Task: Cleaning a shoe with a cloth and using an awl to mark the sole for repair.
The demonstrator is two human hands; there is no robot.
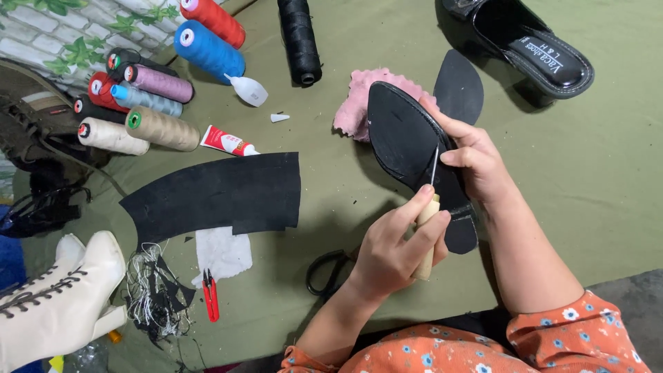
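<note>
Left hand (397, 245) fisted around a wooden-handled awl (427, 228), metal tip up and touching the underside of a black shoe sole (404, 141). Right hand (476, 162) gripping that sole by its far edge, thumb on the black face, fingers wrapped behind; sole tilted, heel end down by the left-hand knuckles. So the sole sits between both hands, above the left, just inside the right.

No real containers on the cloth-covered table (594, 173). Closest thing: black slip-on shoe (532, 45) well beyond the right hand, opening up, nothing inside but its insole.

Behind the sole: pink cloth (359, 100) and a flat black cutout (459, 83), both partly hidden by it. Black scissors (324, 273) just left of the left wrist, half under it. Further left of the left hand: curved black sheet (214, 193), white fabric scrap (221, 252), red thread snips (210, 297), tangle of thread offcuts (155, 293), white lace-up boot (62, 297). Far beyond the left hand: glue tube (226, 141), thread cones (148, 97) in mixed colours, black thread spool (300, 38).
</note>
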